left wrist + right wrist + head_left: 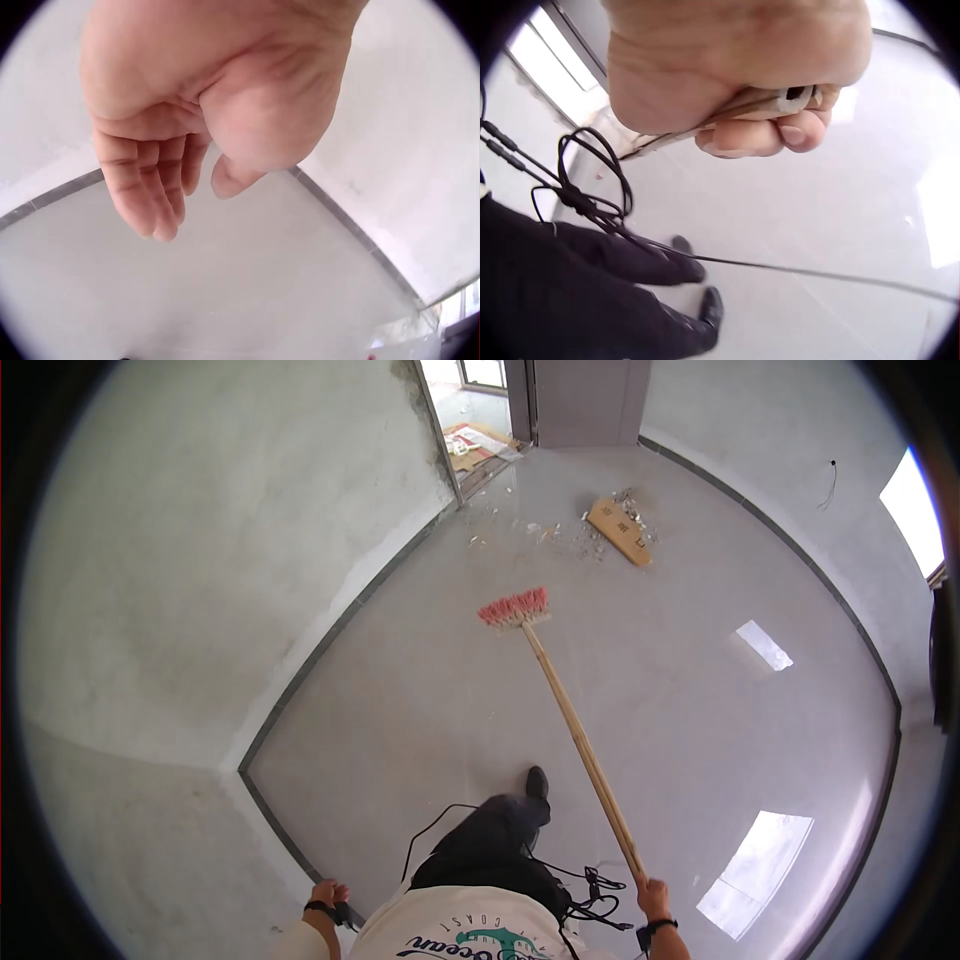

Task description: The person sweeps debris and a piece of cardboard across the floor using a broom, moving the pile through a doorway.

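Observation:
A broom with a long bamboo handle (580, 735) reaches forward and left from my right hand (654, 900). Its red and white bristle head (515, 608) is at the middle of the floor, the bristles pointing away from me. In the right wrist view the fingers (750, 137) curl round the handle's hollow end (791, 105). My left hand (330, 893) hangs low by the left wall with nothing in it. Seen in the left wrist view, its fingers (154, 187) are loosely bent and the thumb stands apart from them.
Beyond the broom head, a brown cardboard piece (620, 532) lies among grey debris (632, 505). Small scraps (475, 541) are scattered towards the doorway (475, 420). Walls with dark skirting close in both sides. Black cables (592, 195) dangle beside my legs.

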Available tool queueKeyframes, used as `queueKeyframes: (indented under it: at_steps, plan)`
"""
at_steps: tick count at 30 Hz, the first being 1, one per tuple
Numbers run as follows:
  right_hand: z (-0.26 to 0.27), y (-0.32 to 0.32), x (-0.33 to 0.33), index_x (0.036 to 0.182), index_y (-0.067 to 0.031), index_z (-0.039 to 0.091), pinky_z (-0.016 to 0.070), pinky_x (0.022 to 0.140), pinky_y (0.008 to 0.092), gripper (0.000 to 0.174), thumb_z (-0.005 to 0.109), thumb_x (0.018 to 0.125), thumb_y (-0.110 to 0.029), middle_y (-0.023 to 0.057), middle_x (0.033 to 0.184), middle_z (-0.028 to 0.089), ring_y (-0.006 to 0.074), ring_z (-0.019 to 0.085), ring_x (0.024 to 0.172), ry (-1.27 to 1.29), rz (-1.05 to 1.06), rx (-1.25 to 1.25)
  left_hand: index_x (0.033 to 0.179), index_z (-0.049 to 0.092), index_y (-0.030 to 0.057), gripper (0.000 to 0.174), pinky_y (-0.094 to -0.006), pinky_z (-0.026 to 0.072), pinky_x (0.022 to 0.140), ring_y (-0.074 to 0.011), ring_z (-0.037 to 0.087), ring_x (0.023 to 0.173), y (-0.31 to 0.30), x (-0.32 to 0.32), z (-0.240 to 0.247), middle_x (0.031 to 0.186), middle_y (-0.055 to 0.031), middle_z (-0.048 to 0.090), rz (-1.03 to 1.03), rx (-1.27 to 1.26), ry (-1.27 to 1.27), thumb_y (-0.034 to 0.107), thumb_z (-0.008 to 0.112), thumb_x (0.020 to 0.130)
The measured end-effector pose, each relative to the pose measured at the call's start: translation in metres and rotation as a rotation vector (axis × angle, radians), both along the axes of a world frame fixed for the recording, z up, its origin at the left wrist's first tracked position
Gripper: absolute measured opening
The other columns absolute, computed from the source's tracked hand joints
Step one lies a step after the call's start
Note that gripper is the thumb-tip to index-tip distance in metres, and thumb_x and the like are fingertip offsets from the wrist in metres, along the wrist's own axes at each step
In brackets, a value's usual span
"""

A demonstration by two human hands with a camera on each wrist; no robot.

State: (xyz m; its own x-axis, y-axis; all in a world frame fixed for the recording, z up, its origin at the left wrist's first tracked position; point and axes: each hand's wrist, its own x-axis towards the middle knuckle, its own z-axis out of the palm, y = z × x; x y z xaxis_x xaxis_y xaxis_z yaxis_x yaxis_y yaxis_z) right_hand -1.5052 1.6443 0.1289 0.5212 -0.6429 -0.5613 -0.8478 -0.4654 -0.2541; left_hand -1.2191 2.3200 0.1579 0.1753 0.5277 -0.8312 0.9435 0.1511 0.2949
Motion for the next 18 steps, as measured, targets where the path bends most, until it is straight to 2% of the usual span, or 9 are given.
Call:
queueKeyframes:
  at_steps: [4, 7, 8, 9, 11, 14, 15, 16, 18]
  plan:
    - [0.038, 0.074, -0.135, 0.062, 0.0059, 0.060, 0.0425, 0.053, 0.0485, 0.061, 0.047, 0.081, -0.051, 0.0281, 0.059, 0.053, 0.0422, 0.057, 0.059, 0.175, -0.035, 0.030, 0.097, 0.046, -0.0009, 0.017, -0.0358, 0.0493, 0.048, -0.0251, 0.057, 0.056, 0.037, -0.020, -0.021, 0.076, -0.0164, 0.056, -0.008, -0.118, 0.169, 0.013, 0.043, 0.088]
    - [0.062, 0.111, -0.151, 0.077, 0.0011, 0.060, 0.0461, 0.064, 0.0490, 0.038, 0.047, 0.082, -0.034, 0.0268, 0.080, 0.059, 0.0381, 0.059, 0.076, 0.366, -0.023, 0.170, 0.096, 0.047, -0.0012, 0.017, -0.0340, 0.0494, 0.048, -0.0240, 0.058, 0.057, 0.041, 0.022, -0.029, 0.076, -0.0147, 0.057, -0.055, -0.037, 0.070, 0.014, 0.044, 0.087]
    - [0.070, 0.123, -0.136, 0.078, 0.0013, 0.060, 0.0460, 0.061, 0.0497, 0.037, 0.045, 0.083, -0.032, 0.0265, 0.074, 0.059, 0.0392, 0.058, 0.071, 0.399, -0.080, 0.153, 0.095, 0.048, -0.0008, 0.018, -0.0334, 0.0496, 0.048, -0.0234, 0.058, 0.059, 0.045, 0.047, -0.034, 0.077, -0.0138, 0.058, -0.094, -0.022, 0.042, 0.015, 0.045, 0.087]
    - [0.057, 0.129, -0.115, 0.078, 0.0013, 0.060, 0.0460, 0.061, 0.0497, 0.037, 0.045, 0.083, -0.032, 0.0265, 0.074, 0.059, 0.0392, 0.058, 0.071, 0.391, -0.074, 0.145, 0.094, 0.049, -0.0003, 0.018, -0.0328, 0.0498, 0.049, -0.0229, 0.059, 0.060, 0.051, 0.078, -0.038, 0.077, -0.0129, 0.058, -0.132, -0.004, 0.010, 0.015, 0.046, 0.087]
    - [0.021, 0.152, -0.036, 0.062, 0.0075, 0.060, 0.0464, 0.053, 0.0457, 0.066, 0.049, 0.078, -0.055, 0.0261, 0.058, 0.056, 0.0377, 0.059, 0.054, 0.357, -0.111, -0.013, 0.092, 0.050, -0.0001, 0.019, -0.0319, 0.0498, 0.049, -0.0214, 0.059, 0.059, 0.065, 0.179, -0.043, 0.077, -0.0125, 0.058, -0.195, -0.047, -0.109, 0.018, 0.049, 0.085]
    - [-0.027, 0.152, 0.106, 0.063, 0.0106, 0.059, 0.0484, 0.051, 0.0405, 0.074, 0.046, 0.077, -0.061, 0.0217, 0.054, 0.057, 0.0294, 0.061, 0.051, 0.390, -0.274, 0.158, 0.084, 0.053, 0.0008, 0.018, -0.0291, 0.0480, 0.047, -0.0177, 0.056, 0.054, 0.051, 0.302, -0.036, 0.070, -0.0103, 0.057, -0.366, -0.075, -0.238, 0.018, 0.051, 0.081]
    - [-0.039, 0.147, 0.154, 0.066, 0.0082, 0.061, 0.0463, 0.054, 0.0431, 0.070, 0.047, 0.077, -0.060, 0.0221, 0.055, 0.057, 0.0338, 0.062, 0.058, 0.335, -0.279, 0.200, 0.082, 0.053, 0.0008, 0.017, -0.0283, 0.0472, 0.046, -0.0165, 0.055, 0.054, 0.041, 0.339, -0.027, 0.068, -0.0093, 0.057, -0.412, -0.103, -0.304, 0.018, 0.050, 0.081]
    - [-0.086, 0.138, 0.183, 0.064, 0.0091, 0.060, 0.0469, 0.050, 0.0409, 0.073, 0.046, 0.077, -0.062, 0.0202, 0.051, 0.055, 0.0308, 0.060, 0.051, 0.251, -0.177, 0.008, 0.084, 0.053, -0.0002, 0.019, -0.0275, 0.0471, 0.047, -0.0156, 0.056, 0.056, 0.029, 0.374, -0.021, 0.071, -0.0092, 0.057, -0.478, -0.111, -0.387, 0.018, 0.050, 0.082]
    - [-0.034, 0.113, 0.307, 0.059, 0.0096, 0.057, 0.0454, 0.042, 0.0391, 0.072, 0.045, 0.081, -0.058, 0.0196, 0.048, 0.053, 0.0288, 0.057, 0.043, 0.059, -0.230, 0.195, 0.093, 0.053, -0.0003, 0.023, -0.0274, 0.0480, 0.052, -0.0155, 0.058, 0.066, -0.012, 0.440, 0.010, 0.081, -0.0092, 0.059, -0.566, -0.181, -0.449, 0.020, 0.049, 0.083]
